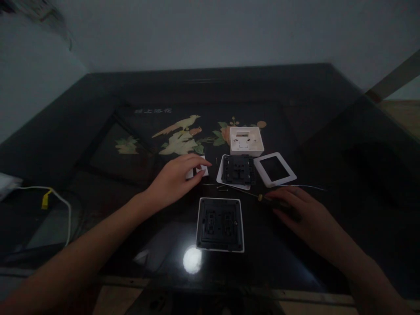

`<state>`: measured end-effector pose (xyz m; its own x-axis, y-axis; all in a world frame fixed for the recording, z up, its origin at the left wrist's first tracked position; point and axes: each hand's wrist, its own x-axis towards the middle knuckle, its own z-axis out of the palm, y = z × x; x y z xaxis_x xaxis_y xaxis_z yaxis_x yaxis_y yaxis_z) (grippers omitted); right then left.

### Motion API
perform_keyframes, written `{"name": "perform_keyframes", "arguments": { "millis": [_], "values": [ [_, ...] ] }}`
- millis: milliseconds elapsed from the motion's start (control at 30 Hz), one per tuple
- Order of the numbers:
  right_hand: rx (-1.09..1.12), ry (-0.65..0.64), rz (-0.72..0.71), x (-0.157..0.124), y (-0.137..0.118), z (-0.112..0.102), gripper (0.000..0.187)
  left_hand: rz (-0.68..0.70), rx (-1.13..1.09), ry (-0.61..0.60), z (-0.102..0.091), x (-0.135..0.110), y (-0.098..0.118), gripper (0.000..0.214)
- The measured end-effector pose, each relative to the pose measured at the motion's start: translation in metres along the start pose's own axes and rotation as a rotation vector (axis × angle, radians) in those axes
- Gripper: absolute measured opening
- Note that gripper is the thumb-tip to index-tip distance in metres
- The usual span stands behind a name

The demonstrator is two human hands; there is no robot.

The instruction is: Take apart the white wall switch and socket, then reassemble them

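My left hand is curled over small white plastic pieces, thumb and forefinger around them; the fingers partly hide them. My right hand is closed on the dark handle of a screwdriver, whose thin shaft points left. Ahead of the shaft lies a black switch module on a white plate. Several screws lie between the hands. Nearest me is a square switch panel, black back facing up with a white edge.
A white mounting box stands behind the module, open side up. To its right lies a white square frame. The glossy black table has a bird and flower picture. A white cable with a yellow tag lies at left.
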<state>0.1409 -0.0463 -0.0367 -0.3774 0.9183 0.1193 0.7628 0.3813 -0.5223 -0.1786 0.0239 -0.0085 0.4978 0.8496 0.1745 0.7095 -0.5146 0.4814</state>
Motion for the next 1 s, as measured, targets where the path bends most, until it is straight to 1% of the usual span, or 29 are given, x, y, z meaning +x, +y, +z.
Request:
{"name": "perform_keyframes", "arguments": {
  "millis": [67, 133, 200, 267, 367, 533, 800, 900, 1000],
  "values": [
    [-0.017, -0.014, 0.013, -0.001, 0.002, 0.001, 0.026, -0.039, 0.068, -0.008, 0.004, 0.022, -0.005, 0.022],
    [-0.024, -0.001, 0.024, -0.002, 0.002, 0.000, 0.025, -0.072, 0.138, -0.024, 0.011, 0.040, -0.008, 0.016],
    [-0.032, 0.044, 0.026, -0.001, 0.002, -0.001, 0.024, -0.109, 0.211, -0.019, 0.018, 0.053, -0.008, 0.012],
    [-0.046, 0.090, 0.018, -0.001, 0.001, -0.002, 0.023, -0.135, 0.264, -0.013, 0.024, 0.061, -0.007, 0.017],
    [-0.052, 0.122, -0.004, -0.001, -0.003, -0.004, 0.022, -0.154, 0.303, -0.024, 0.028, 0.065, -0.006, 0.022],
    [-0.040, 0.146, -0.044, -0.003, -0.007, -0.007, 0.019, -0.186, 0.326, -0.066, 0.029, 0.068, -0.007, 0.017],
    [-0.040, 0.177, -0.049, -0.003, -0.010, -0.012, 0.016, -0.186, 0.286, -0.111, 0.026, 0.071, -0.005, 0.008],
    [-0.036, 0.209, -0.067, -0.002, -0.010, -0.012, 0.015, -0.174, 0.219, -0.101, 0.022, 0.070, -0.004, 0.007],
    [-0.044, 0.242, -0.080, -0.002, -0.008, -0.011, 0.013, -0.161, 0.108, -0.061, 0.010, 0.062, -0.001, 0.009]
  ]
}}
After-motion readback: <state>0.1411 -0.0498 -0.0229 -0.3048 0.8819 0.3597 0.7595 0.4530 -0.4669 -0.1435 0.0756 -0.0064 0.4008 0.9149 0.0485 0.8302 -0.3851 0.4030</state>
